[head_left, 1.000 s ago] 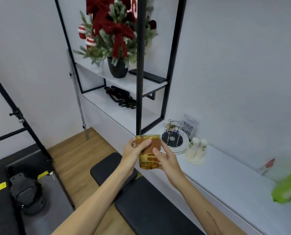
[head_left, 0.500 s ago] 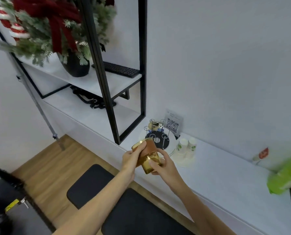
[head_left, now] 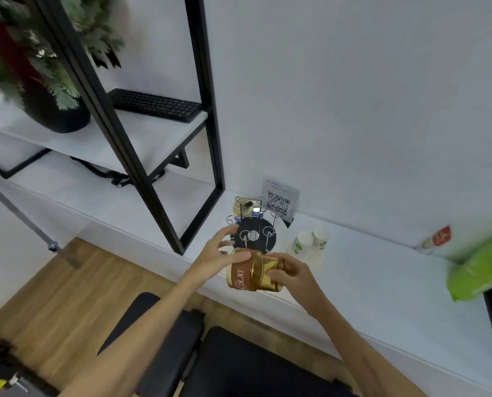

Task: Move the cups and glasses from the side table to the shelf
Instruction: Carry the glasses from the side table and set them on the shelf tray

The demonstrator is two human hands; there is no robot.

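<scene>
An amber glass (head_left: 247, 275) with a brown printed sleeve lies tilted on its side in the air, just in front of the white shelf (head_left: 382, 285). My right hand (head_left: 292, 272) grips its base end. My left hand (head_left: 220, 250) rests only its thumb on the sleeve, with the fingers spread and lifted off. Right behind the hands stands a wire cup rack (head_left: 254, 237) on a round black base. A second amber glass (head_left: 243, 204) hangs upside down on one of its far pegs.
Stacked paper cups (head_left: 310, 242) stand right of the rack, a QR-code sign (head_left: 279, 202) behind it. A green bag (head_left: 482, 270) and a red-labelled bottle (head_left: 436, 237) sit far right. Black frame posts (head_left: 207, 138), a keyboard (head_left: 153, 104) and a potted plant (head_left: 55, 116) are on the left. A black bench (head_left: 239, 362) lies below.
The glass has gone from upright to lying on its side and moved closer to the wire rack. My left fingers have come off it. The view has closed in on the shelf.
</scene>
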